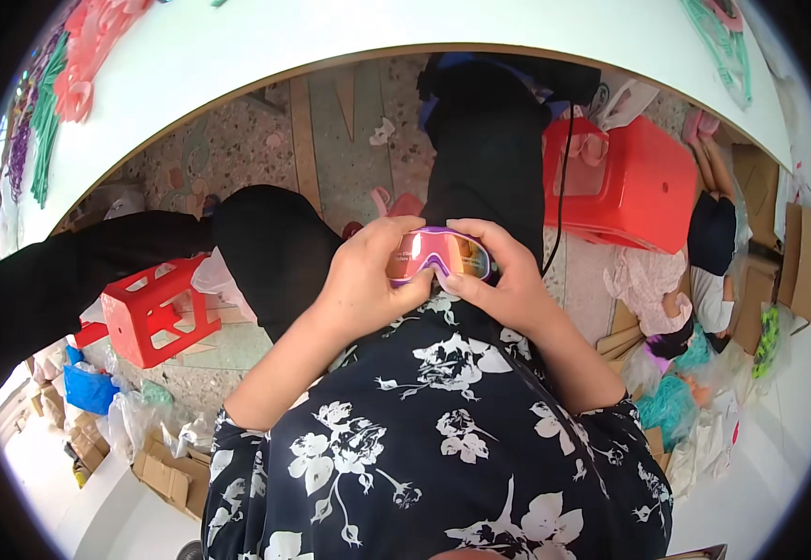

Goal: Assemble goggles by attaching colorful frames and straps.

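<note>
A pair of goggles [440, 237] with a purple frame and shiny orange-pink mirrored lenses is held level in front of my body, above my lap. My left hand [368, 271] grips its left end, fingers over the top edge and thumb below near the nose bridge. Gripping the right end in the same way is my right hand [503, 275], its thumb close to the bridge. No strap shows on the goggles, and their back side is hidden from view.
Ahead curves a white table [265, 56]. Pink straps [92, 56] and green straps [48, 121] hang at its left; pale green straps [725, 51] lie at its right. Red stools [620, 187] stand on both sides. Other people sit nearby; boxes [802, 261] and plastic bags fill the floor.
</note>
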`<state>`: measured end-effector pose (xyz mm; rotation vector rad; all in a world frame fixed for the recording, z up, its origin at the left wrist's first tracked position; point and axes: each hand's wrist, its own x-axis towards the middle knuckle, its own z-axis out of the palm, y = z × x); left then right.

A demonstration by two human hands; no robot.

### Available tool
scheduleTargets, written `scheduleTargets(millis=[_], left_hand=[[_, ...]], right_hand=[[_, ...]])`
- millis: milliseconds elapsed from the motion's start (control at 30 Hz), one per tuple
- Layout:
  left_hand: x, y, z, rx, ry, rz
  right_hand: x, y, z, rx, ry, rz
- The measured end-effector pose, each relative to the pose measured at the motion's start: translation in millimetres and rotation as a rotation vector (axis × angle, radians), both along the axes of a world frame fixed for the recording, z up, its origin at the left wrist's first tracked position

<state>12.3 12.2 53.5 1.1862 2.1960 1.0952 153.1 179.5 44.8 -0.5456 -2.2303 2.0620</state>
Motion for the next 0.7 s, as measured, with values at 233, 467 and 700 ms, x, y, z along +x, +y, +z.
scheduleTargets(millis=[233, 467, 700], left_hand=[[-34.3, -19.9, 43.9, 0.081, 0.262, -0.133], [-31.8, -34.7, 88.0, 0.273, 0.042, -0.327], [-22.9, -18.7, 85.1, 0.353, -0.228, -0.465]], right_hand=[[-45.5, 39.4, -12.2, -0.054, 0.224, -0.018], [-89.8, -15.6, 16.8, -0.655, 0.065, 0.479], [-45.3, 5.9, 23.8, -0.047, 0.277, 0.253]])
